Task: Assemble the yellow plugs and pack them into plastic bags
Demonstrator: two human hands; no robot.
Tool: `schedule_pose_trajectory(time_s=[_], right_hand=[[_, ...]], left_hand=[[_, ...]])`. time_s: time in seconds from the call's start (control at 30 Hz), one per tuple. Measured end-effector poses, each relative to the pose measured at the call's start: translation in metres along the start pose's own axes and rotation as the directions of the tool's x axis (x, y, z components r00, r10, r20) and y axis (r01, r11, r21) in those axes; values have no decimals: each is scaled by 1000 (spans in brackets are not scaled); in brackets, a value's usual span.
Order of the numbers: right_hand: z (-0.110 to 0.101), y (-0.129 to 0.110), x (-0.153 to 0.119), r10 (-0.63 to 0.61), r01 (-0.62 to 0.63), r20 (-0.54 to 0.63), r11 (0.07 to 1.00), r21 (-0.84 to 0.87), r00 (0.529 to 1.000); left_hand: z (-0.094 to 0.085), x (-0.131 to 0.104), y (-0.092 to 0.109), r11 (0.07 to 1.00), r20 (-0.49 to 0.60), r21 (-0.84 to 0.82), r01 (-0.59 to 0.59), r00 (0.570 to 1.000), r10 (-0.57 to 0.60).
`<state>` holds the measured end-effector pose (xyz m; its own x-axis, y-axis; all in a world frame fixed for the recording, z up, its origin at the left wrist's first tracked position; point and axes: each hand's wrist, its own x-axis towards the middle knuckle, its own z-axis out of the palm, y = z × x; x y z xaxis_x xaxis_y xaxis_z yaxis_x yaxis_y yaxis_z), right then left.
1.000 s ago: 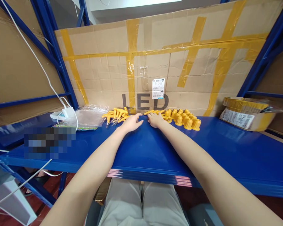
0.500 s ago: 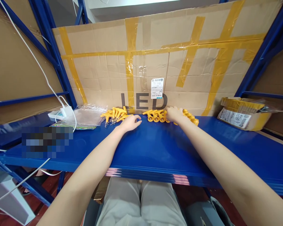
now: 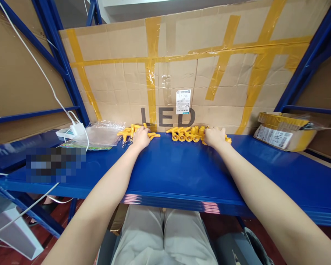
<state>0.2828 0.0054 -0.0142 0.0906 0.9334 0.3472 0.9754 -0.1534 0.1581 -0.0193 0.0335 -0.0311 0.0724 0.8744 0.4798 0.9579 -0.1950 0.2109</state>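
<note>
Blue tabletop [image 3: 165, 169], cardboard [image 3: 124, 84] behind. Left hand [image 3: 140, 139], half-open, among yellow branched pieces [image 3: 123, 134]; grip hidden. Rightward, yellow flared pieces [image 3: 182, 137], long axes slanting back-left, nearer right hand [image 3: 215, 137]. That hand, loosely curled, covers yellow cups [image 3: 201, 130]; hold unclear.

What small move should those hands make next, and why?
I'd suggest the left hand pick one yellow handle from the jumbled pile: it is right at that pile, while the right hand is over the yellow cups, and the row between seems to join such parts.
</note>
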Motion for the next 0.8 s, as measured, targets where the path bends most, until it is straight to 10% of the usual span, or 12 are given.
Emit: schedule_pose_trajectory(time_s=[0.23, 0.8], right_hand=[[0, 2, 1, -21, 16, 51, 995, 101, 998], [-12, -35, -12, -349, 322, -42, 803, 502, 936]], left_hand=[[9, 0, -15, 998, 187, 54, -35, 982, 25], [15, -4, -11, 995, 87, 99, 27, 996, -36]])
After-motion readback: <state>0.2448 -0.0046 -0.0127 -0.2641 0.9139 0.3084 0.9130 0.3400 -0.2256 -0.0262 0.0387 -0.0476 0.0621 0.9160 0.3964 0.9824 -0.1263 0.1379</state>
